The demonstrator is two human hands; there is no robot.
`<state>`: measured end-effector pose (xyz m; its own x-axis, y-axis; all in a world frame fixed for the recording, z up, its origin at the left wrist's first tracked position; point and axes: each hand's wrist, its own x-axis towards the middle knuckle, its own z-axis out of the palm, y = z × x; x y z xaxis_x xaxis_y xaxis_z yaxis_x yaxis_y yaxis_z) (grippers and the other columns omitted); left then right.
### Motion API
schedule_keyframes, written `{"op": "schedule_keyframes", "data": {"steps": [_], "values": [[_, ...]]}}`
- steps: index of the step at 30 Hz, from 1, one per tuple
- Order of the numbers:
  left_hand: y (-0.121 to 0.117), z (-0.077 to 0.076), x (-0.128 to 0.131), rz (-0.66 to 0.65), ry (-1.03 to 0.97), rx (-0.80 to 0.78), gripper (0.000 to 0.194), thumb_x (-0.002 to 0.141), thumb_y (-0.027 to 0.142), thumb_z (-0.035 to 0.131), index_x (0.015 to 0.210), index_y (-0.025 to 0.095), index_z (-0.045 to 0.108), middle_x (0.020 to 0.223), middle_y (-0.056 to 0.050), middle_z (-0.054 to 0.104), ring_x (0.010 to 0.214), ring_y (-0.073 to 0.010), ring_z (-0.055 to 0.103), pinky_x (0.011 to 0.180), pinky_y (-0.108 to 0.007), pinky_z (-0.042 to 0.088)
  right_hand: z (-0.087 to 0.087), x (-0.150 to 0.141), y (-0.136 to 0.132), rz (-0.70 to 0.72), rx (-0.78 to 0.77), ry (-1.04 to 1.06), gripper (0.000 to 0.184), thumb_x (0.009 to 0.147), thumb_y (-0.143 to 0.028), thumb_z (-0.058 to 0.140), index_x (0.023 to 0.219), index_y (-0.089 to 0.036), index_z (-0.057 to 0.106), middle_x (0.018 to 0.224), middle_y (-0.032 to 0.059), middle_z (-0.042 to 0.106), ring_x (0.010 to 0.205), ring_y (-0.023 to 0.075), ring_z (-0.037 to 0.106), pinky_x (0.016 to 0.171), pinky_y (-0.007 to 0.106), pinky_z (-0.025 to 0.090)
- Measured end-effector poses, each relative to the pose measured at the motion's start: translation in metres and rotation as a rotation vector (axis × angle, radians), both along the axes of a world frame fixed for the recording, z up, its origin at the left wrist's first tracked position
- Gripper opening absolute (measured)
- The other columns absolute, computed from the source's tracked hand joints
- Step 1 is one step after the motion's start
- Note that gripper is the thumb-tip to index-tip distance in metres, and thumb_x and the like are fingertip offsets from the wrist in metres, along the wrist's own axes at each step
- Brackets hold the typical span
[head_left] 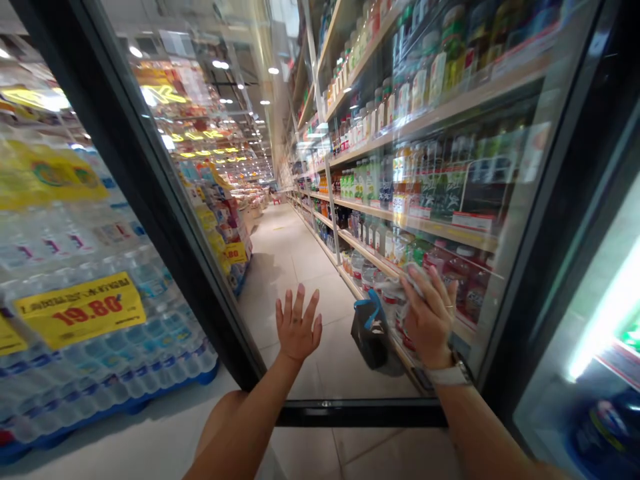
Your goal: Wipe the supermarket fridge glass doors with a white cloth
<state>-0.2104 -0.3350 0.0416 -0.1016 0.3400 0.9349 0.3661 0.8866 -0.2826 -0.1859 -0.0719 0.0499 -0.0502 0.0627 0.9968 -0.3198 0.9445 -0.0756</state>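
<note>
A glass door [320,267] with a black frame fills the middle of the view. Against its lower part my left hand [299,323] lies flat, fingers spread, with nothing in it. Farther right, my right hand [427,317] presses a pale greyish cloth [411,275] to the pane. Its fingers stretch over the cloth, which shows past the fingertips and is partly hidden by them. A watch strap [447,375] circles the right wrist.
Through the glass, a dark bag [370,333] with blue trim stands on the tiled floor [280,247]. Drink shelves [415,120] run along the right. Stacked bottled water [90,367] with a yellow price sign [80,310] is at left. A lit cooler [607,287] edges the right side.
</note>
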Motion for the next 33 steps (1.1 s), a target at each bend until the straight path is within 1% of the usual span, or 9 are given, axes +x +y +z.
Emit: {"op": "schedule_keyframes", "data": {"steps": [3, 6, 9, 12, 17, 21, 24, 29, 33], "values": [[0.000, 0.000, 0.000, 0.003, -0.004, -0.003, 0.065, 0.086, 0.024, 0.051, 0.147, 0.025, 0.028, 0.155, -0.007, 0.023, 0.144, -0.0273, 0.017, 0.118, -0.047, 0.015, 0.004, -0.003, 0.029, -0.046, -0.188, 0.092, 0.043, 0.089, -0.006, 0.042, 0.123, -0.024, 0.062, 0.126, 0.0072, 0.063, 0.132, 0.0264, 0.045, 0.112, 0.057, 0.027], [0.000, 0.000, -0.001, 0.004, -0.003, 0.000, 0.067, 0.086, 0.025, 0.053, 0.147, 0.026, 0.027, 0.154, -0.007, 0.024, 0.144, -0.0271, 0.017, 0.118, -0.047, 0.015, 0.002, -0.005, 0.056, -0.074, -0.324, 0.147, 0.043, 0.089, -0.008, 0.042, 0.124, -0.020, 0.062, 0.129, 0.0098, 0.061, 0.130, 0.0295, 0.047, 0.108, 0.058, 0.034], [0.000, -0.001, 0.000, 0.017, -0.012, 0.003, 0.068, 0.085, 0.024, 0.053, 0.147, 0.025, 0.027, 0.154, -0.007, 0.024, 0.144, -0.0281, 0.018, 0.118, -0.048, 0.016, -0.001, -0.007, 0.076, -0.091, -0.378, 0.209, 0.046, 0.085, -0.006, 0.042, 0.124, -0.017, 0.062, 0.130, 0.0118, 0.060, 0.125, 0.0301, 0.052, 0.106, 0.052, 0.040], [0.001, -0.001, 0.001, 0.016, -0.019, 0.005, 0.068, 0.084, 0.024, 0.052, 0.147, 0.025, 0.027, 0.155, -0.007, 0.024, 0.144, -0.0283, 0.017, 0.118, -0.049, 0.016, -0.003, -0.009, 0.081, -0.118, -0.419, 0.250, 0.053, 0.079, -0.003, 0.042, 0.128, -0.015, 0.060, 0.132, 0.0138, 0.058, 0.124, 0.0296, 0.053, 0.106, 0.048, 0.040], [0.003, -0.001, 0.001, -0.005, -0.019, 0.019, 0.065, 0.085, 0.024, 0.050, 0.147, 0.025, 0.028, 0.155, -0.006, 0.024, 0.144, -0.0280, 0.016, 0.118, -0.048, 0.015, -0.001, -0.010, 0.057, -0.064, -0.453, 0.210, 0.058, 0.078, -0.003, 0.040, 0.133, -0.016, 0.055, 0.137, 0.0126, 0.054, 0.129, 0.0320, 0.047, 0.106, 0.056, 0.038], [0.003, -0.002, 0.000, -0.006, -0.011, 0.020, 0.065, 0.086, 0.024, 0.050, 0.147, 0.025, 0.029, 0.155, -0.006, 0.023, 0.144, -0.0279, 0.018, 0.118, -0.047, 0.015, 0.002, -0.008, 0.030, -0.046, -0.348, 0.149, 0.055, 0.081, -0.006, 0.039, 0.132, -0.019, 0.056, 0.135, 0.0107, 0.056, 0.129, 0.0317, 0.048, 0.106, 0.057, 0.038], [0.003, -0.003, -0.001, -0.012, -0.003, 0.022, 0.064, 0.086, 0.024, 0.050, 0.146, 0.024, 0.030, 0.155, -0.006, 0.022, 0.144, -0.0279, 0.018, 0.118, -0.047, 0.015, 0.000, -0.006, 0.008, 0.006, -0.243, 0.127, 0.055, 0.085, -0.005, 0.038, 0.135, -0.024, 0.053, 0.134, 0.0086, 0.057, 0.129, 0.0304, 0.047, 0.105, 0.057, 0.040], [0.002, -0.004, -0.001, 0.008, -0.027, 0.026, 0.062, 0.086, 0.025, 0.050, 0.145, 0.025, 0.032, 0.153, -0.006, 0.029, 0.144, -0.0272, 0.018, 0.118, -0.047, 0.016, -0.019, -0.003, -0.032, 0.134, -0.029, 0.025, 0.056, 0.088, -0.002, 0.042, 0.136, -0.029, 0.051, 0.128, 0.0045, 0.062, 0.129, 0.0245, 0.048, 0.107, 0.046, 0.042], [0.003, -0.004, 0.000, 0.004, -0.025, 0.031, 0.061, 0.086, 0.027, 0.049, 0.145, 0.025, 0.033, 0.152, -0.007, 0.032, 0.144, -0.0268, 0.019, 0.117, -0.047, 0.015, -0.044, 0.002, -0.060, 0.258, 0.169, -0.068, 0.048, 0.089, -0.002, 0.046, 0.127, -0.027, 0.059, 0.119, 0.0017, 0.068, 0.124, 0.0174, 0.053, 0.110, 0.036, 0.040]]}}
